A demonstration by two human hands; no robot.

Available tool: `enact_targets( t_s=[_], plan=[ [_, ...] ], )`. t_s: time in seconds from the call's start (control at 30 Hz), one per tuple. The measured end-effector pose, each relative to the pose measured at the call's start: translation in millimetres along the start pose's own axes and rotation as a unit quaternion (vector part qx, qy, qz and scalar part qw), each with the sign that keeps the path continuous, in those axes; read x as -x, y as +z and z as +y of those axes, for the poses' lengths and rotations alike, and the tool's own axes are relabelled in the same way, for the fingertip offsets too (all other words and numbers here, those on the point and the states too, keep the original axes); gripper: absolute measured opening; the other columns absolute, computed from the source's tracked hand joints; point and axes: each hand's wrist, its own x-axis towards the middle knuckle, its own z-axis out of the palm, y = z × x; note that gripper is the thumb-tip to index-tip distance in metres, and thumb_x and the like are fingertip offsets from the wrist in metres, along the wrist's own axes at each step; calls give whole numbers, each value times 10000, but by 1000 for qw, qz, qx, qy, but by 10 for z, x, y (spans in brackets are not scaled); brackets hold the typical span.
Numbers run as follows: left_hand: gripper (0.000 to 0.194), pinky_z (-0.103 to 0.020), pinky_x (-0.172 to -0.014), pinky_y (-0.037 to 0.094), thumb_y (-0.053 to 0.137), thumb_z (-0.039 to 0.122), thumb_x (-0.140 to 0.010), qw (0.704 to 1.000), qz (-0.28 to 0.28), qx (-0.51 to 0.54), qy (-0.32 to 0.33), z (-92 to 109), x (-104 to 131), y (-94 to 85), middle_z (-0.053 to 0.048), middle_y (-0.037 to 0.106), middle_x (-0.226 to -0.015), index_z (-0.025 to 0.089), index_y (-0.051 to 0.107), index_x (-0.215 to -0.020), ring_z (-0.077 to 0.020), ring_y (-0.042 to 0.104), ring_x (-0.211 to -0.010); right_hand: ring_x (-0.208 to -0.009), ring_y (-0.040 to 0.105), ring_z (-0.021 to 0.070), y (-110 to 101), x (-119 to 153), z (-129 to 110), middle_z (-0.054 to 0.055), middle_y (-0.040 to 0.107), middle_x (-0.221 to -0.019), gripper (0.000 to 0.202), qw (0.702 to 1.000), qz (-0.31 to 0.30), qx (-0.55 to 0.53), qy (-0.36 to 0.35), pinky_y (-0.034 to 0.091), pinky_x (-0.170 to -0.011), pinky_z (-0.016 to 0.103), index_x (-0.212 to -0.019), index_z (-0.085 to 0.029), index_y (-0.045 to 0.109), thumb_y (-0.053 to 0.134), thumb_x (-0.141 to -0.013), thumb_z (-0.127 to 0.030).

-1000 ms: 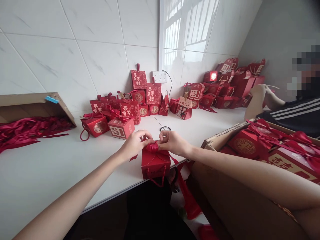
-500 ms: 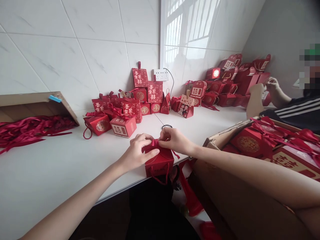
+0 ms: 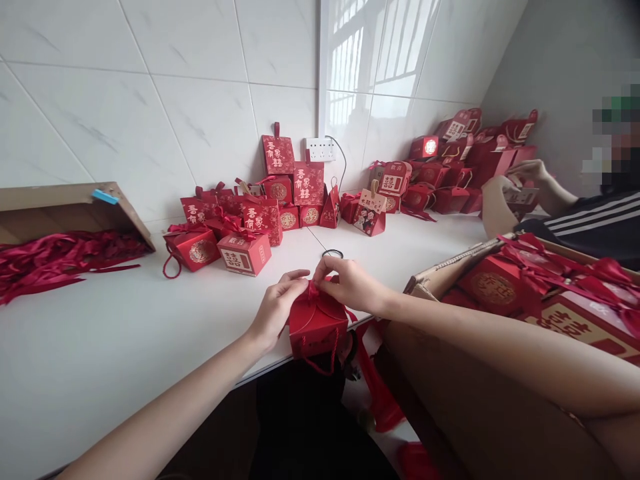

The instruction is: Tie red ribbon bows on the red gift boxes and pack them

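Note:
A red gift box [image 3: 320, 325] stands at the table's front edge, a twisted cord handle hanging down its near side. On its top sits a red ribbon [image 3: 314, 291], pinched between the fingers of both hands. My left hand [image 3: 280, 300] is closed on the ribbon from the left, its thumb and forefinger together. From the right, my right hand [image 3: 347, 283] grips the ribbon with thumb and bent forefinger. The fingers partly cover the ribbon, so its knot or loop is hard to make out.
An open carton [image 3: 75, 193] of loose red ribbons lies at the left. Finished-looking red boxes [image 3: 245, 253] line the wall. A cardboard box [image 3: 420, 287] full of ribboned boxes stands close at the right. Beyond it, a co-worker's hands [image 3: 530, 177] handle a box.
My left hand has turned more upright, its thumb moving up from the box top to the ribbon. The ribbon is pulled narrower between my fingers. The co-worker's hands have shifted.

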Motion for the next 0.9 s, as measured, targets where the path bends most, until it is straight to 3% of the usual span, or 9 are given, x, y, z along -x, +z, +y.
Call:
enact_targets(
  t_s=[0.2,0.33,0.5,0.73,0.9],
  plan=[
    [280,-296,-949,386,589,398,-764,997,1,-64,47,-33,8,-59,-58,522,-1290,166,671,-629,-248,468,-1182,-784,544,147,-140,51,-34,43,570,-852,157,989,-5,98,-110,454,-753,288,-750,-159,603,537,-675,-38],
    [274,-316,-1025,333,559,374,-793,993,-10,-101,64,-31,30,-82,-33,506,-1323,186,670,-628,-237,414,-1240,-787,544,158,-149,75,-52,46,552,-835,23,982,-31,139,-125,447,-776,304,-746,-155,623,630,-724,-150],
    [298,-343,-1045,323,527,377,-808,989,-28,-129,68,-8,44,-89,-23,470,-1370,188,671,-628,-251,385,-1269,-783,546,148,-137,46,16,48,574,-838,55,973,-35,149,-171,438,-729,267,-744,-160,634,631,-794,-181],
    [328,-363,-1037,314,509,382,-809,983,-24,-166,77,-1,28,-131,-43,504,-1333,180,618,-574,-258,420,-1241,-783,513,173,-157,27,42,73,602,-842,173,904,-20,317,-285,355,-710,309,-753,-145,610,489,-877,-147],
    [355,-356,-1002,336,461,413,-828,963,-13,-252,97,78,23,-233,-57,557,-1232,180,608,-605,-239,503,-1129,-784,488,165,-271,24,29,66,605,-836,201,880,-30,356,-312,314,-708,294,-742,-147,599,479,-901,-166]
  ],
)
